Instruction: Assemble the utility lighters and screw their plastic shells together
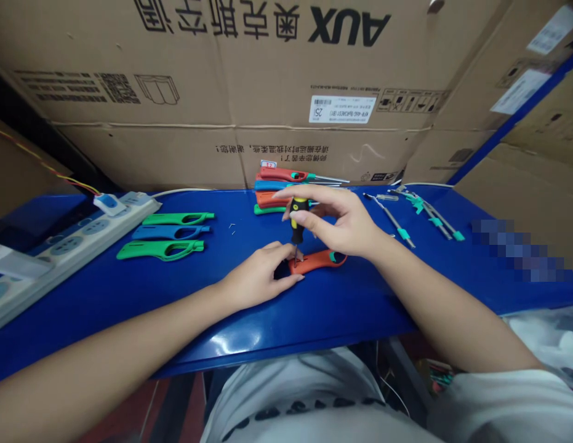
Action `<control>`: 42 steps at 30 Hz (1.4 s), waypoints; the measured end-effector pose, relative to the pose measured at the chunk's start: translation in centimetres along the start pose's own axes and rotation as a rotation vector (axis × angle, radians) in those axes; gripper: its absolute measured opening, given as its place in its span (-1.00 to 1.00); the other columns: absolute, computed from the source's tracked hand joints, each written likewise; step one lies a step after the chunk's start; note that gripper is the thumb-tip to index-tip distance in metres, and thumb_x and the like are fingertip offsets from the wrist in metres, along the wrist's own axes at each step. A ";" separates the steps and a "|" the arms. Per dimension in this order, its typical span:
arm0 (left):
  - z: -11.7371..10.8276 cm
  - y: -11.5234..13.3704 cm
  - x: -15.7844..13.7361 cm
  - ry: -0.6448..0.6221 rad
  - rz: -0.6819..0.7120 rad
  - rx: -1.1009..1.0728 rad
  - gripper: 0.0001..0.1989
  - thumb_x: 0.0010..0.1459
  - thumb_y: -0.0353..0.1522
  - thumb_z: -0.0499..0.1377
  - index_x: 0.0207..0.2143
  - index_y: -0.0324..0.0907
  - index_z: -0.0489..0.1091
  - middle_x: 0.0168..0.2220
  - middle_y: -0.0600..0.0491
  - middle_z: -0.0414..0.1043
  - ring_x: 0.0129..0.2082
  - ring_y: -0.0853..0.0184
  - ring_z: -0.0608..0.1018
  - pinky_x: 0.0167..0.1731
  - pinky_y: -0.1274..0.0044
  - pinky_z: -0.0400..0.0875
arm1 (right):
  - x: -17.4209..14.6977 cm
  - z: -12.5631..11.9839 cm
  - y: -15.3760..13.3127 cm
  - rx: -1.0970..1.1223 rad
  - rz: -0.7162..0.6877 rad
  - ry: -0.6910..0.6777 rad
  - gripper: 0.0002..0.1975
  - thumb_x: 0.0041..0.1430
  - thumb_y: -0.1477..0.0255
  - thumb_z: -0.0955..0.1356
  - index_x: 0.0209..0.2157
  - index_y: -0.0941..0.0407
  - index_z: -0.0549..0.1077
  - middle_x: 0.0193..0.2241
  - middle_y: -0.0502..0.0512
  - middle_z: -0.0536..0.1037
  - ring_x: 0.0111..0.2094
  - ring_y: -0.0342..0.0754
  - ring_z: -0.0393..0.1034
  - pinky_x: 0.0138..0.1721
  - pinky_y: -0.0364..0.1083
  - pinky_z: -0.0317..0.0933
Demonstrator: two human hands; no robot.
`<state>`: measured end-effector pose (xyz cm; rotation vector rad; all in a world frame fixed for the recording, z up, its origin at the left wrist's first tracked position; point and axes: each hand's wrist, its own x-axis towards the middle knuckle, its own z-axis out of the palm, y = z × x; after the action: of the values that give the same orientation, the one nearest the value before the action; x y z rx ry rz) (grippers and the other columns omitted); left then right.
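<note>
An orange lighter body lies flat on the blue table, its handle end toward the left. My left hand grips that end between thumb and fingers. In my right hand is a short black and yellow screwdriver, held upright with its tip down on the orange body. Behind my right hand are several finished-looking lighters, among them a red lighter and a blue one, partly hidden by the hand. Two tiny screws lie on the table to the left.
Green lighter casings and a blue casing lie at the left beside a white power strip. Metal lighter rods with teal parts rest at the right. A big cardboard box stands behind the blue table.
</note>
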<state>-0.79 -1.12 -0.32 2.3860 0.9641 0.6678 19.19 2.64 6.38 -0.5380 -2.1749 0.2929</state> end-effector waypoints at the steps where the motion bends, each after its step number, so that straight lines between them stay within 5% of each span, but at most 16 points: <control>1: 0.0 0.0 0.0 0.002 -0.001 -0.004 -0.79 0.23 -0.30 0.25 -0.09 -0.12 0.39 -0.11 0.01 0.52 -0.12 0.21 0.55 -0.07 0.37 0.46 | 0.0 0.0 0.1 -0.064 -0.024 0.052 -0.64 0.32 0.18 0.34 -0.01 0.12 0.51 -0.18 0.13 0.64 -0.23 -0.05 0.55 -0.14 -0.07 0.42; 4: 0.0 -0.2 0.0 0.008 0.005 -0.017 -0.77 0.23 -0.30 0.26 -0.07 -0.12 0.38 -0.08 -0.01 0.51 -0.09 0.20 0.55 -0.03 0.35 0.46 | 0.0 -0.1 0.3 -0.199 -0.088 0.127 -0.66 0.26 0.18 0.39 -0.08 0.12 0.55 -0.17 0.17 0.63 -0.14 0.02 0.54 -0.05 -0.02 0.40; 9: 0.0 -0.2 0.1 -0.001 0.013 -0.019 -0.81 0.23 -0.29 0.25 -0.12 -0.10 0.39 -0.14 0.03 0.53 -0.13 0.22 0.56 -0.05 0.37 0.47 | 0.2 0.1 0.0 0.066 0.035 -0.054 -0.63 0.45 0.34 0.17 0.17 0.11 0.37 -0.05 0.13 0.59 -0.25 -0.13 0.54 -0.21 -0.11 0.43; 13: 0.1 -0.3 0.0 0.019 0.015 -0.018 -0.77 0.23 -0.28 0.26 -0.09 -0.13 0.39 -0.13 0.01 0.52 -0.12 0.21 0.57 -0.05 0.39 0.47 | -0.4 0.5 0.5 -0.100 -0.092 0.111 -0.68 0.26 0.22 0.40 -0.05 0.12 0.51 -0.19 0.13 0.62 -0.22 -0.04 0.54 -0.19 -0.09 0.42; 16: 0.1 -0.3 0.0 0.038 0.017 -0.001 -0.77 0.22 -0.27 0.27 -0.10 -0.13 0.40 -0.16 0.01 0.52 -0.15 0.20 0.57 -0.07 0.39 0.47 | -0.7 0.9 0.2 -0.158 -0.170 0.141 -0.71 0.35 0.26 0.30 -0.05 0.15 0.50 -0.19 0.17 0.62 -0.17 -0.01 0.53 -0.09 -0.04 0.40; 21: 0.1 -0.3 0.0 0.013 -0.010 0.002 -0.79 0.22 -0.28 0.26 -0.11 -0.12 0.42 -0.16 0.01 0.53 -0.15 0.19 0.57 -0.10 0.36 0.48 | -0.3 1.1 -0.7 0.167 0.054 -0.041 -0.67 0.45 0.32 0.18 0.11 0.13 0.37 -0.11 0.12 0.59 -0.19 -0.13 0.53 -0.20 -0.15 0.41; 26: 0.1 -0.4 0.0 0.019 -0.007 -0.023 -0.79 0.23 -0.28 0.25 -0.10 -0.11 0.40 -0.12 0.02 0.54 -0.09 0.18 0.57 -0.04 0.35 0.47 | -0.3 0.6 -0.5 -0.149 -0.036 0.084 -0.62 0.22 0.13 0.42 -0.09 0.12 0.53 -0.15 0.14 0.64 -0.15 -0.01 0.54 -0.09 -0.08 0.39; 31: 0.1 -0.4 0.0 0.013 -0.012 -0.037 -0.79 0.23 -0.27 0.26 -0.11 -0.11 0.41 -0.12 0.03 0.55 -0.09 0.20 0.57 -0.05 0.36 0.47 | 0.0 0.2 -0.8 0.097 0.072 -0.064 -0.62 0.48 0.34 0.13 0.17 0.12 0.38 -0.05 0.12 0.61 -0.15 -0.13 0.54 -0.09 -0.12 0.40; 37: 0.1 -0.4 0.1 0.019 -0.013 -0.020 -0.74 0.20 -0.26 0.30 -0.09 -0.10 0.41 -0.09 0.04 0.55 -0.09 0.21 0.58 -0.04 0.38 0.46 | -0.1 -0.3 -0.2 -0.116 -0.037 0.083 -0.70 0.29 0.21 0.37 -0.11 0.13 0.57 -0.20 0.11 0.65 -0.15 -0.02 0.55 -0.06 -0.08 0.38; 42: 0.0 -0.4 0.2 0.006 -0.003 -0.036 -0.78 0.22 -0.25 0.29 -0.13 -0.12 0.42 -0.11 0.05 0.56 -0.10 0.23 0.58 -0.04 0.40 0.45 | 0.1 -0.6 -0.5 0.170 0.100 -0.097 -0.61 0.48 0.35 0.13 0.17 0.13 0.39 -0.14 0.08 0.63 -0.39 -0.21 0.51 -0.29 -0.19 0.40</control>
<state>-0.80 -0.74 -0.51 2.3525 0.9501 0.6860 19.44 2.28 7.01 -0.5460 -2.1946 0.5636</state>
